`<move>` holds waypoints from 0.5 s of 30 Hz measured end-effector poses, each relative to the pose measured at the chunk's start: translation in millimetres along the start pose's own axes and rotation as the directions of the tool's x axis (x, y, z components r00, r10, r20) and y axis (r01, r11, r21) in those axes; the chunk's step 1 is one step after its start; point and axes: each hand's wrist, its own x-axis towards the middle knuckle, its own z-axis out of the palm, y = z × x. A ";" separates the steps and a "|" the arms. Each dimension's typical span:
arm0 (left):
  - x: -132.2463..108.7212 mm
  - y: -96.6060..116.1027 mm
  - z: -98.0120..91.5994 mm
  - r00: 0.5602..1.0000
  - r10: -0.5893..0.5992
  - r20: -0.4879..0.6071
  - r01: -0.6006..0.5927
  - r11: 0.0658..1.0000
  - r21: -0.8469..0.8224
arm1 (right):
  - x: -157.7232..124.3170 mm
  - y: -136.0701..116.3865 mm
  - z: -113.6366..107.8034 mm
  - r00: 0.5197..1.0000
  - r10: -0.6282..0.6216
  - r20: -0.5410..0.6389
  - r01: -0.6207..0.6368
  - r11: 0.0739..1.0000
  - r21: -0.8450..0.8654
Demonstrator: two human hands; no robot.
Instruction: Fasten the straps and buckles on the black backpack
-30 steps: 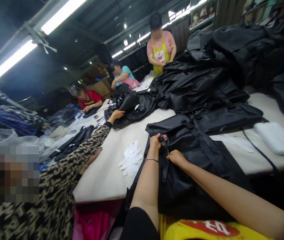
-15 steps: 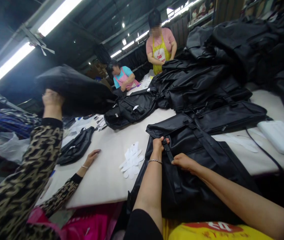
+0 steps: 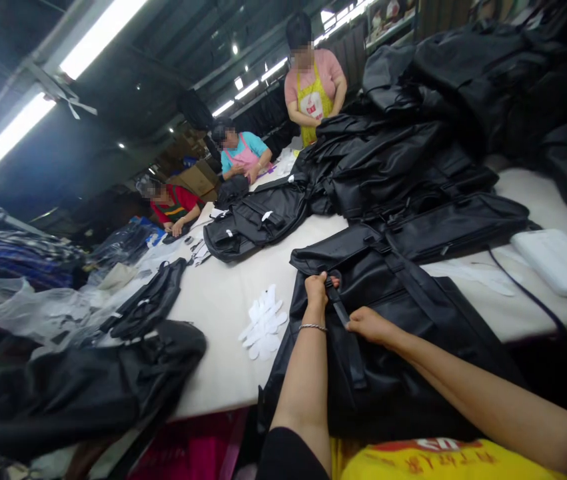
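Observation:
A large black backpack (image 3: pixel 403 347) lies in front of me, over the near edge of the table. My left hand (image 3: pixel 318 288) is closed around the buckle end of a black strap (image 3: pixel 338 308) near the bag's flap. Lower on the same strap, the fingers of my right hand (image 3: pixel 366 323) pinch it, and the strap's tail hangs down below. The strap is stretched between the two hands. The buckle itself is mostly hidden by my left fingers.
White paper tags (image 3: pixel 264 323) lie left of the bag on the pale table (image 3: pixel 213 360). A heap of black bags (image 3: pixel 388 160) stands behind. At right is a white box (image 3: pixel 560 261) beside a dark cord. A co-worker's black bag (image 3: pixel 88 387) covers the table's left corner. Several people stand farther back.
The co-worker at left has brought the raised black bag down onto the near left side, uncovering a person in red behind. My hands keep their hold on the strap, almost unmoved.

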 end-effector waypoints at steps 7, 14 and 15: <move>1.1 -4.1 4.7 0.999 0.049 -0.019 -0.048 0.998 0.045 | -5.5 -7.8 0.2 0.999 -0.033 -0.040 0.026 0.987 -0.160; -23.5 -2.3 -10.3 0.963 0.262 0.065 -0.267 0.959 0.093 | -63.1 6.3 -66.5 0.821 -0.293 -0.490 -0.123 0.748 -0.653; -26.0 -1.7 -12.5 0.956 0.274 0.101 -0.283 0.955 0.086 | -68.4 14.1 -77.0 0.792 -0.296 -0.534 -0.210 0.689 -0.694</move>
